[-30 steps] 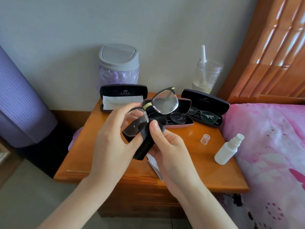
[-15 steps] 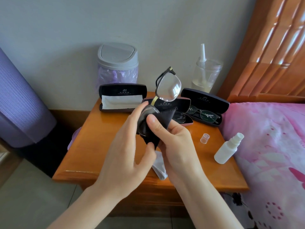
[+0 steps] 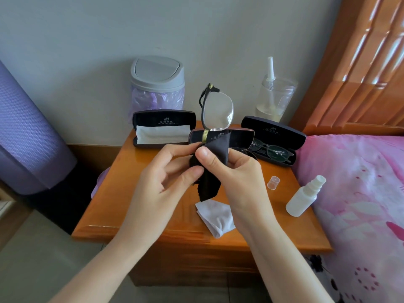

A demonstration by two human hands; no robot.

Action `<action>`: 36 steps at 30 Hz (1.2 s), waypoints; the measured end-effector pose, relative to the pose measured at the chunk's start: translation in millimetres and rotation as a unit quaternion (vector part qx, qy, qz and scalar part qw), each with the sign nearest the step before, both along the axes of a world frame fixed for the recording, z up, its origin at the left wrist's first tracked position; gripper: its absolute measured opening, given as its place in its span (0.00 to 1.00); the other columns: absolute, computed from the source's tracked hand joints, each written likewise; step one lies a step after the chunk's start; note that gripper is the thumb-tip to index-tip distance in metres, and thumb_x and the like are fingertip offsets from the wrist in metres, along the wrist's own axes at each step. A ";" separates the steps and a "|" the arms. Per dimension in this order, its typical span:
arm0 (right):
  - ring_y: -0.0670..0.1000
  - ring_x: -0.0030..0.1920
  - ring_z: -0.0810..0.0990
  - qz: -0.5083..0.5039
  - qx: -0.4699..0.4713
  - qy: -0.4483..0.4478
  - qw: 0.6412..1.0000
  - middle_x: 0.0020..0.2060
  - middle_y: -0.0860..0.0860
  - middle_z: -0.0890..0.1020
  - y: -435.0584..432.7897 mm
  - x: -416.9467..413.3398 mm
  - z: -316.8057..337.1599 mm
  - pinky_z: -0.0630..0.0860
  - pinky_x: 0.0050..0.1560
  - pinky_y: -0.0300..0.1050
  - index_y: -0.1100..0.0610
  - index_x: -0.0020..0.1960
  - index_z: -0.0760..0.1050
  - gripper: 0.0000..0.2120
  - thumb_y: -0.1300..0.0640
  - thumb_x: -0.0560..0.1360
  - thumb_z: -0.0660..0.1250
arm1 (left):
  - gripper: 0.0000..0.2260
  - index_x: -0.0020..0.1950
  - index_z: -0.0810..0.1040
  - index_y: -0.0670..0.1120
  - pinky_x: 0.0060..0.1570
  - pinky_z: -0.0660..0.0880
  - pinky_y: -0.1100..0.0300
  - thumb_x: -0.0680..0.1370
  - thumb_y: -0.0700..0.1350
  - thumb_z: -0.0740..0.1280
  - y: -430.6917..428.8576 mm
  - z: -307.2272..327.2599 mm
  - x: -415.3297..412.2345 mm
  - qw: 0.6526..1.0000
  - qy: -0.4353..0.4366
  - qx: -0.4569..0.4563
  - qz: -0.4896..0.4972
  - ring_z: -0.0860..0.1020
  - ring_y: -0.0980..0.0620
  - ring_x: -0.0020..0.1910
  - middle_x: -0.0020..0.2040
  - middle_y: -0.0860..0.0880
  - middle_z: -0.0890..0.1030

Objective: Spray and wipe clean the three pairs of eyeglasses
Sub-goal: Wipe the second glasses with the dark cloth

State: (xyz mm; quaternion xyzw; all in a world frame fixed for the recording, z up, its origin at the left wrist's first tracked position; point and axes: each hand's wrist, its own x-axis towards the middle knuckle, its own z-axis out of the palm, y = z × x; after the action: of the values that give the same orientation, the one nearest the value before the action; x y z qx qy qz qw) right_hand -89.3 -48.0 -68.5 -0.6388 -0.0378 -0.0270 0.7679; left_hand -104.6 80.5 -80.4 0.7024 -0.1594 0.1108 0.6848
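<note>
Above the desk (image 3: 122, 193), my left hand (image 3: 161, 182) grips the light, surely fragile eyeglasses (image 3: 216, 110) by the frame while my right hand's (image 3: 238, 173) grip pinches the soft dark cloth (image 3: 215, 149) around their slippery lower lens.

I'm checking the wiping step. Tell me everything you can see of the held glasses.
The glasses have a thin dark frame, clear lenses and gold-coloured accents. They are held on end above the nightstand: one lens stands bare on top, the lower one is wrapped in a dark cloth. The left hand grips them at the lower lens; the right hand pinches that lens through the cloth.
</note>
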 end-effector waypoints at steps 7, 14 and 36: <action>0.45 0.38 0.85 -0.009 -0.029 -0.012 0.999 0.38 0.54 0.86 1.3 -4.0 3.7 0.77 0.38 0.33 0.59 0.48 0.81 0.14 0.54 0.65 0.74 | 0.13 0.54 0.79 0.54 0.44 0.74 0.75 0.73 0.40 0.67 -6.4 -2.2 -2.9 0.993 0.049 -0.097 0.039 0.81 0.64 0.51 0.47 0.60 0.85; 0.47 0.44 0.85 0.035 -0.005 0.021 0.999 0.44 0.55 0.86 0.1 -6.8 1.9 0.79 0.42 0.34 0.61 0.54 0.78 0.22 0.53 0.63 0.73 | 0.15 0.56 0.80 0.52 0.46 0.75 0.72 0.70 0.44 0.69 -7.3 -1.5 -2.3 0.973 0.094 -0.200 0.065 0.82 0.59 0.52 0.48 0.52 0.86; 0.48 0.47 0.84 0.053 0.030 0.012 0.998 0.45 0.57 0.85 -7.0 -2.5 -2.7 0.77 0.46 0.34 0.63 0.52 0.81 0.18 0.51 0.71 0.66 | 0.14 0.56 0.82 0.53 0.55 0.75 0.67 0.71 0.50 0.72 3.1 -3.2 4.6 0.986 0.101 -0.128 -0.044 0.80 0.57 0.58 0.54 0.53 0.84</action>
State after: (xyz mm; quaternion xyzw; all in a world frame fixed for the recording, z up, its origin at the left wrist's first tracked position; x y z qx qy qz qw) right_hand -91.8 -55.0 -71.2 -0.6131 -0.0620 0.0206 0.7873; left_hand -100.0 83.7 -83.6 0.6088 -0.1043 0.0289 0.7859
